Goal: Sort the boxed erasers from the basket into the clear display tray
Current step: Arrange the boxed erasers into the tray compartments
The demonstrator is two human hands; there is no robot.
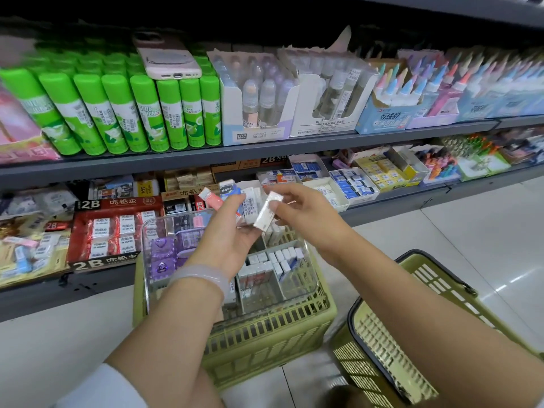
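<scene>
My left hand (228, 231) holds a fanned bunch of boxed erasers (235, 198), pink, blue and white, above the clear display tray (309, 278). My right hand (297, 209) pinches one white boxed eraser (268, 212) at the right side of that bunch. The tray rests on top of an olive-green plastic basket (265, 343). Inside the tray, dividers separate rows of white boxed erasers (273, 262) from purple items (164, 254) on the left.
A second olive-green basket (412, 334) with a dark handle stands on the tiled floor to the right. Grey shelves ahead hold red 2B eraser cartons (114, 231), green glue sticks (132, 113), a phone (167, 57) on top of them, and other stationery boxes.
</scene>
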